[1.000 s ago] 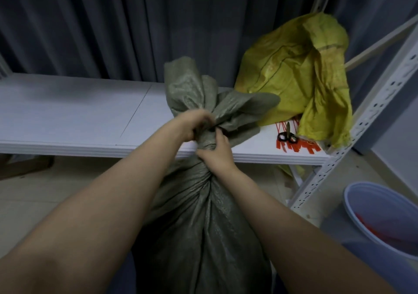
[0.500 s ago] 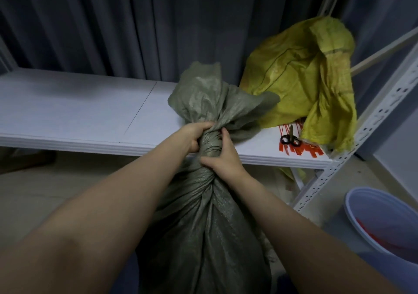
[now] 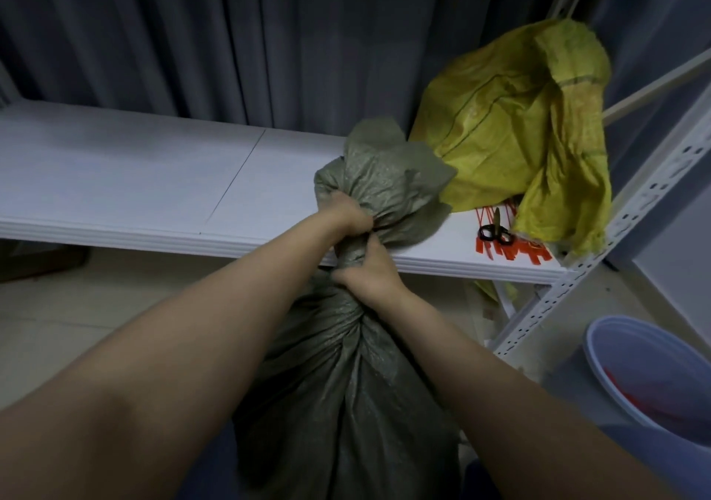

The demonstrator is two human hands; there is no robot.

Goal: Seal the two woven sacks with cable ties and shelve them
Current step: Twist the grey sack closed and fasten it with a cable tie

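Left hand (image 3: 348, 214): clamping the bunched mouth of the grey-green sack (image 3: 346, 384), fingers curling round the fabric just above the twist.
Right hand (image 3: 369, 274): gripping the twisted neck directly below and touching the left hand. Together they are probably wringing the neck narrow enough for a tie.
Grey-green sack: standing full in front of the shelf (image 3: 115, 176), its loose top flaring over the front edge; no tie is showing on it.
Cable ties (image 3: 515, 255): lying red on the shelf near the right hand, scissors (image 3: 494, 232) resting on them, likely waiting within reach.
Yellow sack (image 3: 519, 126): sitting at the shelf's right end, mouth flopping open, unsealed.
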